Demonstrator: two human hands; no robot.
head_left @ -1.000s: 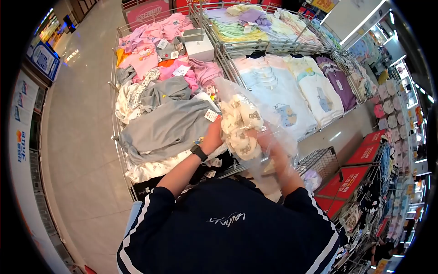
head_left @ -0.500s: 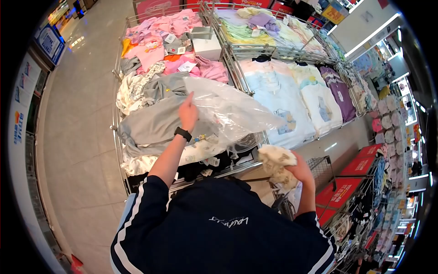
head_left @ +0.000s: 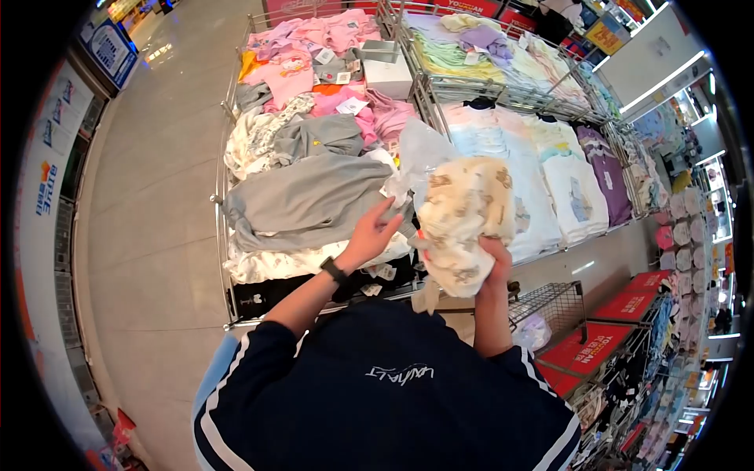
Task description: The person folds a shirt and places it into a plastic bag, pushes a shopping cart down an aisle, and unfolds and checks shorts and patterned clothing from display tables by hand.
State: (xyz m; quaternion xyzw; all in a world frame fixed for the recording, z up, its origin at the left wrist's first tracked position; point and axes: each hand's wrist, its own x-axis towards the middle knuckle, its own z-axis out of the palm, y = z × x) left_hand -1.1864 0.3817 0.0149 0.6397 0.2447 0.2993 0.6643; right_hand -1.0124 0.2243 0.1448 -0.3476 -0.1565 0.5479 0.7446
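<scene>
My right hand [head_left: 496, 263] grips a cream garment with brown bear prints [head_left: 465, 206], bunched up and raised over the near part of the display rack. My left hand [head_left: 372, 234], with a black watch on its wrist, is open with fingers spread, just left of the garment. A clear plastic bag [head_left: 426, 149] shows crumpled behind the garment; I cannot tell whether my left fingertips touch it. Beneath and beyond the left hand, a smooth grey garment [head_left: 302, 196] lies across the rack.
Pink clothes [head_left: 287, 74] and a white box [head_left: 386, 77] fill the far part of the rack. White printed shirts [head_left: 510, 192] lie in the adjoining section, bounded by metal rails [head_left: 222, 157]. A wire shopping cart [head_left: 550, 302] stands at right, near red signs [head_left: 632, 298].
My right hand has brought the cream garment up and left to the front of me. The plastic bag, earlier spread over the grey garment, is now bunched farther right. My left hand has drawn nearer.
</scene>
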